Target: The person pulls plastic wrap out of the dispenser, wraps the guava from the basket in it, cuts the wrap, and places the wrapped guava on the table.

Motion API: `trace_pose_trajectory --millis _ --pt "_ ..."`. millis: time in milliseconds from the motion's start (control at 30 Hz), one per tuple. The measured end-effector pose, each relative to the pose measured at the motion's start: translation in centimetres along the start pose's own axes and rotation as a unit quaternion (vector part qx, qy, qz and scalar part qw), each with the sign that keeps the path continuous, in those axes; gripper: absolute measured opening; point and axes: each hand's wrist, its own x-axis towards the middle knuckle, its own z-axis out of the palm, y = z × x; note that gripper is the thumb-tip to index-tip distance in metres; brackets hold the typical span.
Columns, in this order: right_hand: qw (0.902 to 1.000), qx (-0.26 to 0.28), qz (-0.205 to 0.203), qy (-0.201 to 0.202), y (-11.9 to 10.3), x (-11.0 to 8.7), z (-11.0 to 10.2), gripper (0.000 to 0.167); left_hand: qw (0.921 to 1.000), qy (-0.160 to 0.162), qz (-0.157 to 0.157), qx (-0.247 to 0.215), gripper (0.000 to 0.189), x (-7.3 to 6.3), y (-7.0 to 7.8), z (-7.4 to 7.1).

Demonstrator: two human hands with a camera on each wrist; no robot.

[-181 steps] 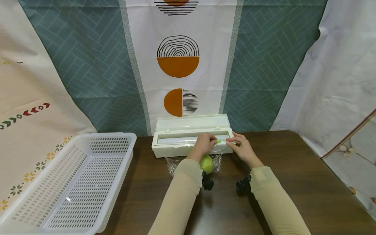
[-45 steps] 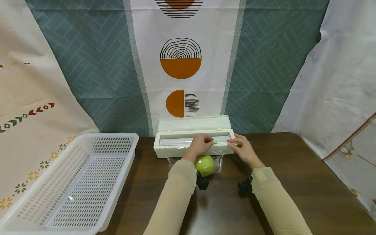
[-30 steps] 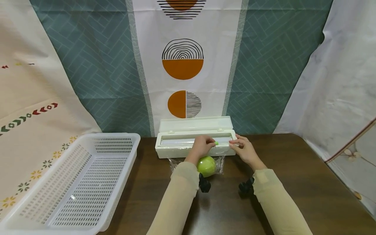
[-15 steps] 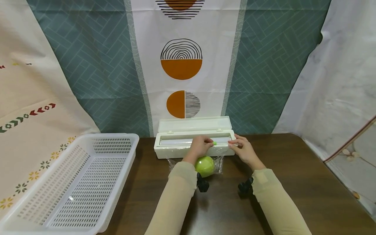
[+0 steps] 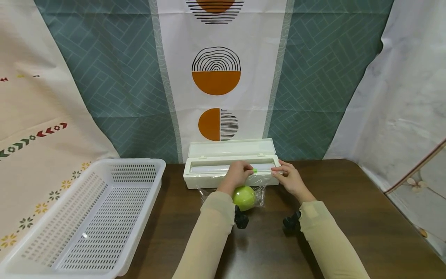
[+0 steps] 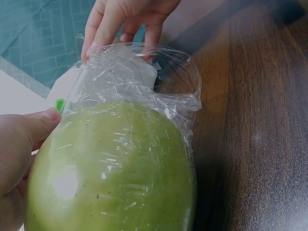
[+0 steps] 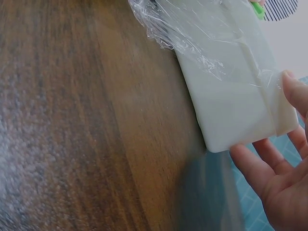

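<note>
A white cling film dispenser (image 5: 205,181) stands at the back of the table with its lid raised and a film roll (image 5: 209,169) inside. My left hand (image 5: 237,175) pinches the small green slide cutter (image 5: 255,170) on the front rail, as the left wrist view also shows at the thumb tip (image 6: 52,115). My right hand (image 5: 290,179) grips the dispenser's right end, thumb on the front edge and fingers round the corner. Clear cling film (image 6: 120,72) hangs from the box over a round green fruit (image 5: 244,198) below my left wrist.
A long white perforated basket (image 5: 137,217) stands on the left of the dark wooden table (image 5: 265,252). Behind the dispenser hangs a patterned cloth (image 5: 223,97). A pale cloth (image 5: 411,97) borders the right side.
Since six seconds ago my left hand has moved slightly left along the rail with the slide cutter, and more of the green fruit shows. My right hand keeps its grip; the last second looks still.
</note>
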Motion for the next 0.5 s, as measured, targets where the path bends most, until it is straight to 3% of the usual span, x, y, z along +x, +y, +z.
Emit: trace_pose_trajectory --millis 167,267,400,500 --pt "1.0000 0.002 0.000 -0.005 -2.5 -1.1 -0.1 0.032 1.0000 -0.001 -0.004 -0.001 0.019 0.1 -0.1 0.0" --pt "1.0000 0.001 -0.002 -0.005 -2.1 -0.9 0.0 0.033 1.0000 0.001 -0.005 0.001 0.019 0.1 -0.1 -0.1" --pt "1.0000 0.002 -0.003 -0.006 0.2 0.1 0.1 0.035 1.0000 0.003 -0.007 0.003 0.020 -0.1 -0.1 -0.2" --pt "1.0000 0.000 -0.002 -0.007 0.1 0.0 0.0 0.037 1.0000 0.003 -0.008 0.001 0.019 -0.2 -0.2 -0.3"
